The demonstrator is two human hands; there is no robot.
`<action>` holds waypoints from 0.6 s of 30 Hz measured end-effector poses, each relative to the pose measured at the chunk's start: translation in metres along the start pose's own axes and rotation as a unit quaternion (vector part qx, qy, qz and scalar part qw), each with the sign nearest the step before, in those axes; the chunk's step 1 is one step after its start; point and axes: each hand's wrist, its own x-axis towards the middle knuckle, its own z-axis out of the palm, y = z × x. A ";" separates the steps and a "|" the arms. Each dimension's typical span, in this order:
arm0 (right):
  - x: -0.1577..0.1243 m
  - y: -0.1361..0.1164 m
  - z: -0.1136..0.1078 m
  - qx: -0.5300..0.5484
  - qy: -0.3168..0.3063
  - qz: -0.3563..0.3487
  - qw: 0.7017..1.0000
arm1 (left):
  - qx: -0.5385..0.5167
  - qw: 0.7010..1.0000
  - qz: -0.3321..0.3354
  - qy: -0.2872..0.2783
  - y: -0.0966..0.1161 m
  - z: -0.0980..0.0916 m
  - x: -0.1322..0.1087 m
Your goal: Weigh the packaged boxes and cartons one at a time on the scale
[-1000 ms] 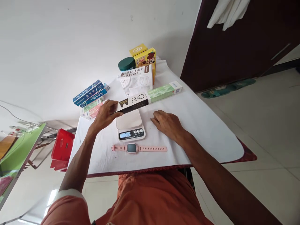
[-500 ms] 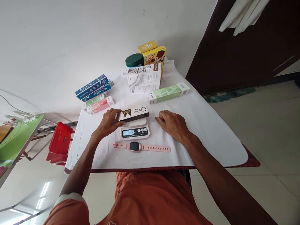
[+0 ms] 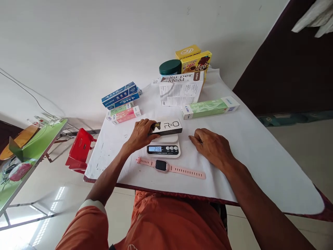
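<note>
My left hand (image 3: 142,134) grips the left end of a white and black R&O toothpaste box (image 3: 170,127), thumb in front and fingers over the top. The box is over the plate of a small white kitchen scale (image 3: 163,149); whether it still touches the plate I cannot tell. Digits that look like 276 glow on the scale's display. A pink-strapped smartwatch (image 3: 161,166) lies stretched out in front of the scale. To the right, my right hand (image 3: 212,146) rests on the white cloth with its fingers curled in, nothing visible in them.
Behind the scale stand a white Su-per Meal box (image 3: 180,91), a green-lidded jar (image 3: 170,67) and yellow boxes (image 3: 197,62). A long green box (image 3: 210,107) lies at right, blue boxes (image 3: 121,95) and a pink box (image 3: 126,115) at left. A red chair (image 3: 81,147) is beside the table.
The view has swung, so everything on the table sits further right. The scale's reading has dropped from about 362 to about 276. My left hand still grips the toothpaste box; my right hand stays curled.
</note>
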 end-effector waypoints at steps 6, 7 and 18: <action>0.000 0.000 0.000 0.009 0.004 0.002 1.000 | 0.015 0.995 -0.052 0.078 -0.037 -0.029 -0.005; 0.000 0.000 0.000 0.010 0.005 0.001 1.000 | 0.038 0.992 -0.072 0.097 -0.048 -0.039 -0.005; 0.001 0.001 0.003 0.006 0.022 -0.003 1.000 | 0.167 0.958 -0.209 0.102 -0.157 -0.073 0.027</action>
